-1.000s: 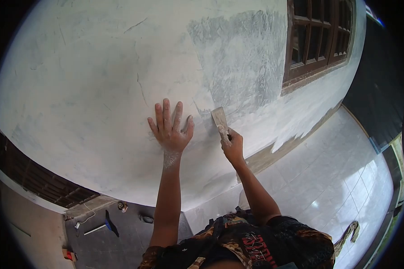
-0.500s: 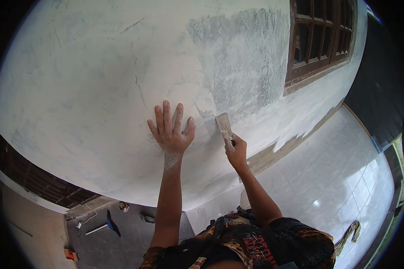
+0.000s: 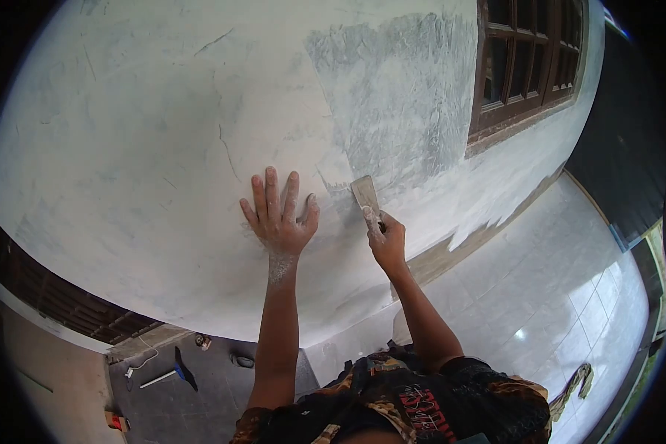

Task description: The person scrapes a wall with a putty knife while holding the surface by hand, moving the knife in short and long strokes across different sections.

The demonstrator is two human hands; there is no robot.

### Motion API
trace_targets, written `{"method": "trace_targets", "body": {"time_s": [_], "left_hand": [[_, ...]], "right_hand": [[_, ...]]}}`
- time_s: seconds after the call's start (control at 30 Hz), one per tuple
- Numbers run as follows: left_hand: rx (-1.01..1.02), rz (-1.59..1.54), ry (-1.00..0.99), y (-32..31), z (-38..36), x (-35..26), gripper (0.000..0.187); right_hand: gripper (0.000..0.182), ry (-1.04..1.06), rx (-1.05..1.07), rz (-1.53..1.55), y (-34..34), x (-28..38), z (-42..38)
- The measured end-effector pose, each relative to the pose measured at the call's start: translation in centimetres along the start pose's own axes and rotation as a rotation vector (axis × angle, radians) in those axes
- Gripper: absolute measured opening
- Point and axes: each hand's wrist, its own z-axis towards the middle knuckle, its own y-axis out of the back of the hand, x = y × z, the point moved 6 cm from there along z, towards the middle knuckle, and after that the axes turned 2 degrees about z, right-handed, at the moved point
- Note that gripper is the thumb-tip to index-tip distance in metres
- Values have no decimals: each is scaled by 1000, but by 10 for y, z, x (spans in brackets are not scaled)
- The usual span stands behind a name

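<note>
Since the frame half a second back, the scraper (image 3: 365, 194) has shifted a little up the wall (image 3: 148, 185), and the right hand (image 3: 387, 240) has gone with it. The left hand (image 3: 280, 214) keeps to its spot on the wall.

Right hand: we see fingers closed around the handle, thumb laid along the scraper toward the blade. Blade points up and slightly left, its end near the lower left corner of a rough grey patch (image 3: 407, 96). We cannot tell how firmly the edge meets the surface.

Left hand: spread against the wall, fingers apart and pointing up, holding nothing. We note white dust on the fingers and wrist. A thin crack (image 3: 226, 148) runs above and to the left of the fingertips.

Surroundings: a brown-framed window (image 3: 522, 66) sits right of the grey patch. Below, pale floor tiles (image 3: 496, 303) spread to the right, with a crumpled cloth (image 3: 572, 392) lying on them. Lower left, on a dark floor (image 3: 222, 392), we log a blue-and-black tool with a white handle (image 3: 159, 379) and a white cable (image 3: 146, 357).
</note>
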Motion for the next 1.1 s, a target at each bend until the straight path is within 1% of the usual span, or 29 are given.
{"method": "trace_targets", "body": {"time_s": [0.1,0.17,0.27,0.4,0.47,0.5,0.57,0.7,0.77,0.9,0.97,1.0,1.07,1.1], "left_hand": [[-10,0,-46,2,2,-2,57],[-14,2,-49,1,2,-1,57],[-16,-5,-43,1,1,-2,57],[-11,-2,-38,2,2,-2,56],[-7,1,-40,2,0,-2,56],[-6,4,-39,1,2,-2,56],[-10,2,-39,1,3,-3,56],[-10,2,-45,2,2,-2,56],[-15,5,-51,3,2,-3,55],[-30,8,-49,3,3,-4,54],[-27,5,-43,3,1,-5,54],[-25,6,-41,2,2,-3,54],[-24,9,-48,2,3,-4,54],[-22,9,-53,3,3,-3,54]], "right_hand": [[44,-21,9,-23,3,-9,-8],[45,-95,14,-10,3,-17,-11],[46,-31,9,31,1,-8,-3],[47,-43,26,52,2,-15,-6],[47,-142,41,14,4,-32,-13],[47,-138,40,15,1,-29,-8],[49,-9,-1,61,-2,-17,0],[49,3,12,104,-6,-10,4],[49,-78,16,5,-2,-23,-9],[48,-76,10,10,-1,-17,-2],[48,-54,41,132,-5,-8,5],[48,-53,41,135,-4,-9,4],[47,-68,38,-4,0,-17,-4],[47,-67,40,-2,-2,-18,-7]]}}
